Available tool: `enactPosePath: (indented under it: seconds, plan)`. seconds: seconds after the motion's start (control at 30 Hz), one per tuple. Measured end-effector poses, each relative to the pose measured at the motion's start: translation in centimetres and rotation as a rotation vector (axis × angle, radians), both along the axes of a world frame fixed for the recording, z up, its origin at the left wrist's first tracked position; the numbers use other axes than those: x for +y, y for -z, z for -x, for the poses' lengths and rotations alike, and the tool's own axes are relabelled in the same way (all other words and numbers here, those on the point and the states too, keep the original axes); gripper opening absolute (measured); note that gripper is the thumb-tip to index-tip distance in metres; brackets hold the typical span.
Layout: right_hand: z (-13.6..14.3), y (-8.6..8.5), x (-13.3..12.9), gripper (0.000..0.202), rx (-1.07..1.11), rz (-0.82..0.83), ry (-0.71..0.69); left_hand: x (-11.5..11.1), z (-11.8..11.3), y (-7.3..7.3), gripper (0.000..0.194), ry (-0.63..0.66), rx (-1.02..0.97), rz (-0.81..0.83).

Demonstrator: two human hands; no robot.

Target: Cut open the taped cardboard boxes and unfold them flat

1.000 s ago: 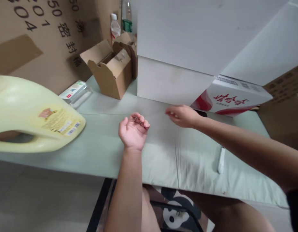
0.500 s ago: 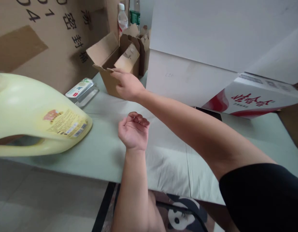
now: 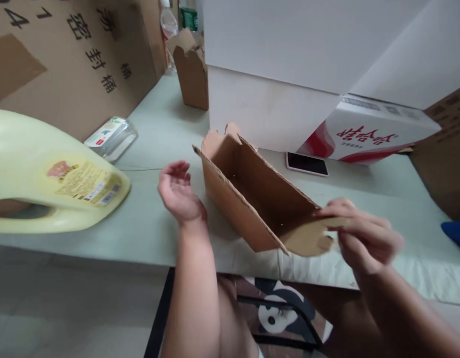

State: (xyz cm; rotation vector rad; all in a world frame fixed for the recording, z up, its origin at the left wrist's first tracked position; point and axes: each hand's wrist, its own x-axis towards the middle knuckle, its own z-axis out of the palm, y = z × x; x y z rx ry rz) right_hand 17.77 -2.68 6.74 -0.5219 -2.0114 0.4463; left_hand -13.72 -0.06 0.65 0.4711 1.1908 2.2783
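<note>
A brown cardboard box, its top open, stands tilted over the pale green table cover near the middle. Its inside shows dark brown walls and a few tiny pale specks. My right hand pinches the end flap at the box's near right corner, fingers closed on the cardboard. To the left of the box, my left hand is held palm up with loosely curled fingers, holding nothing and apart from the box wall.
A yellow jug and a clear plastic pack lie to the left. Behind are a second cardboard box, bottles and a large printed carton. A phone lies before a white-red box; a large white box stands behind.
My right hand has brought the cardboard box from the back left to the near middle and right. The left hand has shifted slightly left. The view has turned a little, uncovering the phone.
</note>
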Motion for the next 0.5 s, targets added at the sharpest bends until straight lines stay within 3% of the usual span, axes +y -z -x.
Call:
enactPosePath:
  seconds: [0.07, 0.17, 0.27, 0.4, 0.5]
  plan:
    - [-2.5, 0.9, -1.7, 0.022, 0.050, 0.009, 0.118, 0.3, -2.0, -1.0, 0.041, 0.207, 0.044, -0.062]
    - [-4.0, 1.6, -2.5, 0.025, 0.035, 0.048, 0.265, 0.5, -5.1, -2.2, 0.047, 0.378, 0.102, -0.137]
    - [-4.5, 2.0, -2.0, 0.034, -0.047, 0.047, 0.322, 0.7, -7.3, -2.5, 0.050, 0.412, 0.284, -0.156]
    - [-5.2, 3.2, -1.6, 0.034, -0.077, -0.019, 0.468, 1.3, -8.7, -1.6, 0.048, 0.386, 0.591, -0.190]
    - [-6.0, 4.2, -1.8, 0.061, 0.091, 0.012, 0.569, 2.0, -9.4, -0.7, 0.036, 0.407, 0.649, -0.093]
